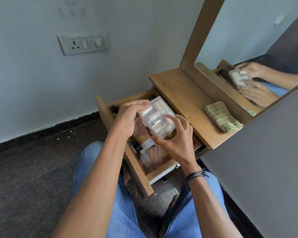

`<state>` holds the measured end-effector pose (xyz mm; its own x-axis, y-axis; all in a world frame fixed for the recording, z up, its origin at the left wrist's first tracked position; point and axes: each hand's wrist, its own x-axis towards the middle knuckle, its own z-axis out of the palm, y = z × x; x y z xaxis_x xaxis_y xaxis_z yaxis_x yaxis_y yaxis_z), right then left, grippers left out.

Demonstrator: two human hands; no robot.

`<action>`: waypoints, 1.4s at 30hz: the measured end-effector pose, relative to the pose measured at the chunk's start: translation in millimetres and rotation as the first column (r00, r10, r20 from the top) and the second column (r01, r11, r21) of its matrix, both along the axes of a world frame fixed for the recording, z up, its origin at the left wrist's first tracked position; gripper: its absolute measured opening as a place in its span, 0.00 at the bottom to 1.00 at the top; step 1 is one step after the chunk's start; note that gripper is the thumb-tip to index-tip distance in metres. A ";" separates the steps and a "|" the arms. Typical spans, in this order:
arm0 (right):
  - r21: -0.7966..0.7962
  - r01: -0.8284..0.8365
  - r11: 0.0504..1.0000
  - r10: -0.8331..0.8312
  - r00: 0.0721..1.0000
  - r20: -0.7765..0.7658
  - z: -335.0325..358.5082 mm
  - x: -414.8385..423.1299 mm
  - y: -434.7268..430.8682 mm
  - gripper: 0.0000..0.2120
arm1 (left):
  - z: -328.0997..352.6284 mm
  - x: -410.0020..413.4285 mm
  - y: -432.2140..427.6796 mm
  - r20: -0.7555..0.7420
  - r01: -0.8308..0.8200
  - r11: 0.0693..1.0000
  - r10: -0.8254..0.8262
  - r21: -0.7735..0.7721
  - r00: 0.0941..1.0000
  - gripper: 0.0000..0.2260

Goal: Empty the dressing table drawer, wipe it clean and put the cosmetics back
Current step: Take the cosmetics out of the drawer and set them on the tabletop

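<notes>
Head view: a person in blue jeans sits facing a low brown wooden dressing table [182, 93], whose wooden drawer [138, 172] stands pulled out. Both hands hold a clear rectangular plastic box [157, 115] just above the middle of the drawer, tilted, with its far corner near the front edge of the table top. The box is packed with small white and cream tubes and vials lying side by side.

The left hand [127, 117] grips the box's left end, fingers curled over the far edge. The right hand [177, 140] clasps the near right corner, fingers spread apart with their tips on the lid and the thumb under the near edge. Dark thread bands [195, 175] circle the right wrist.

Inside the drawer, under the box, lie a yellow and pink packet [141, 136], two clear pinkish bottles [156, 156] towards the right end, and dark tubes [116, 108] in the far left corner.

A folded green-checked cloth [222, 117] rests at the right end of the table top, against the wood-framed mirror [248, 40], which reflects the hands and box. A grey switch plate [83, 43] sits on the wall.
</notes>
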<state>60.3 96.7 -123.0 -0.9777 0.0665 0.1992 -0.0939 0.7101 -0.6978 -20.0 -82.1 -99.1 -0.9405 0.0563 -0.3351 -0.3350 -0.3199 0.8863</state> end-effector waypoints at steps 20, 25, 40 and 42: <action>0.037 0.229 0.973 -0.228 0.973 -0.015 24.8 -150.8 41.1 0.28 | -28.4 -10.1 31.2 -0.142 0.055 0.646 -0.249 -0.761 0.958 0.15; 0.015 0.234 0.972 -0.234 0.971 0.054 25.9 -175.6 53.1 0.29 | -33.7 -11.7 37.4 -0.170 0.045 0.602 -0.295 -0.797 0.940 0.15; 0.078 0.267 0.960 -0.269 0.963 0.011 18.0 -193.8 63.8 0.31 | -46.9 -17.7 43.0 -0.207 0.007 0.596 -0.290 -0.803 0.935 0.12; 0.090 0.269 0.959 -0.271 0.962 0.015 19.4 -193.1 63.4 0.31 | -45.6 -16.9 42.7 -0.236 -0.026 0.606 -0.270 -0.795 0.934 0.11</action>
<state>-132.9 160.1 -103.6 -0.9309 0.3124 0.1893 0.1278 0.7640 -0.6324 -36.9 -39.4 -144.8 -0.9993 0.0372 -0.0101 0.0124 0.5594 0.8288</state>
